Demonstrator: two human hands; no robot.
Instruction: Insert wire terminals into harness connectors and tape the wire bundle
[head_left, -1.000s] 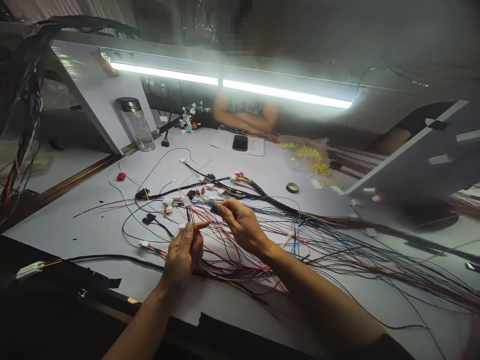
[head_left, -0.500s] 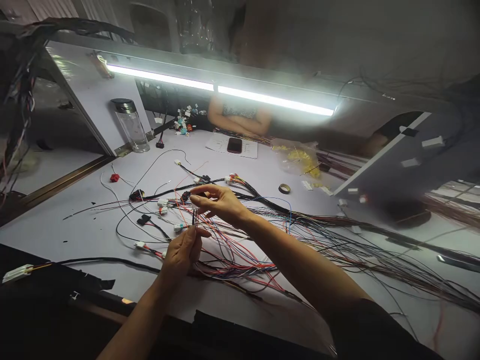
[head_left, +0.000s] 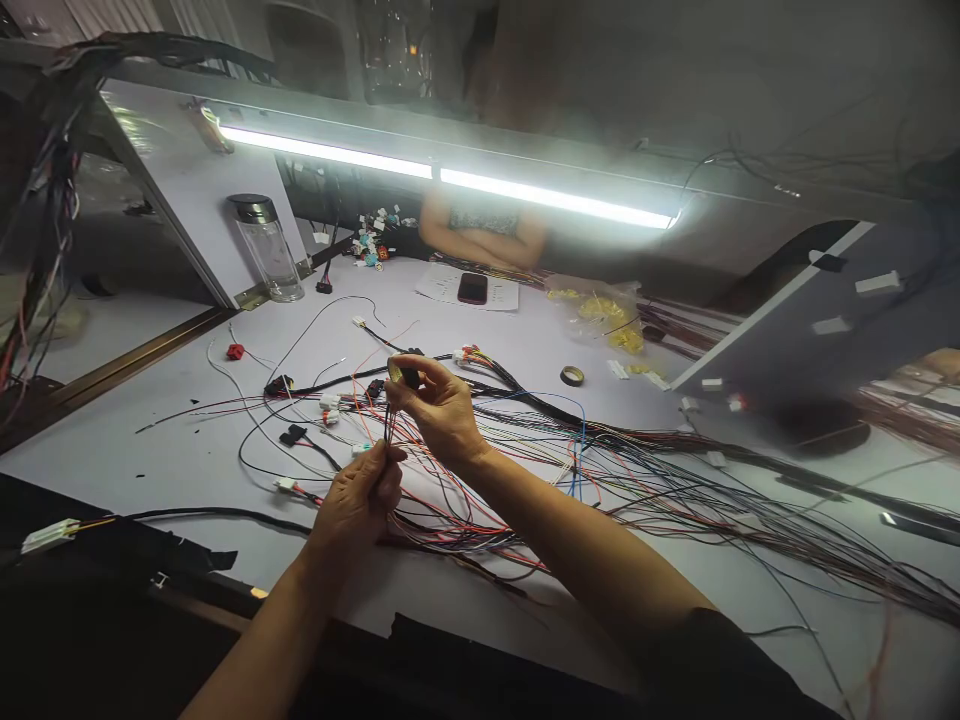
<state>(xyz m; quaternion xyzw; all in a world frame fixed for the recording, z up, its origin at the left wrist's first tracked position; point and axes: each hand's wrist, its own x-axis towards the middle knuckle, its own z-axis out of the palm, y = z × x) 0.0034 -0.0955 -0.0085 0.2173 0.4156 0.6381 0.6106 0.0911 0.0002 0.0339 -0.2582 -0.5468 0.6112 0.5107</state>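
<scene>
A spread of thin red, black and blue wires (head_left: 600,480) with small white and black connectors lies across the white table (head_left: 150,450). My left hand (head_left: 358,508) pinches a short bunch of these wires, holding them upright. Just above it, my right hand (head_left: 439,405) is closed on a small black connector (head_left: 409,376) at the top of that bunch. Both hands hover a little above the table, close together.
A clear water bottle (head_left: 266,250) stands at the back left. A phone (head_left: 472,288) lies on paper before another person's folded arms (head_left: 480,235). A tape roll (head_left: 571,376), a bag of yellow parts (head_left: 607,310) and loose connectors (head_left: 375,240) sit behind. Slanted white boards flank the table.
My right hand has moved left and up from the wire tangle to above my left hand, now gripping the black connector. The left hand kept its hold on the wire bunch.
</scene>
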